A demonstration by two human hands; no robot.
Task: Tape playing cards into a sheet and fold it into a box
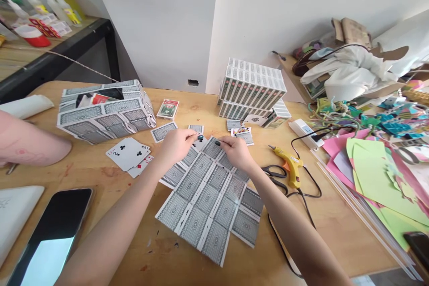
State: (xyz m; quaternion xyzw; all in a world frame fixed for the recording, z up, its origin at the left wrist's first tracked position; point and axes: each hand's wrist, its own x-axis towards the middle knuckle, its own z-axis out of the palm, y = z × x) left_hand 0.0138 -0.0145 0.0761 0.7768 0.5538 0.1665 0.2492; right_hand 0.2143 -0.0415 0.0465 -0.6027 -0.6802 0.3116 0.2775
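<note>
A sheet of joined playing cards (pixel 208 199), grey patterned backs up, lies at an angle on the table. Over its far left corner is my left hand (pixel 179 145), thumb and fingers pinched together; what they hold, if anything, is too small to make out. A face-up club card (pixel 200 144) shows just below those fingertips. My right hand (pixel 237 152) rests at the sheet's far right part, also closed in a pinch near the far edge, its contents not clear. Loose cards (pixel 164 132) lie beyond and to the left.
A box covered in cards (pixel 103 114) stands left, near a phone (pixel 53 237) and another person's arm (pixel 33 138). Stacked card packs (pixel 251 87) stand at the back. Rightward are a yellow glue gun (pixel 291 167), black-handled scissors (pixel 276 174), a power strip (pixel 304 132) and coloured paper (pixel 378 178).
</note>
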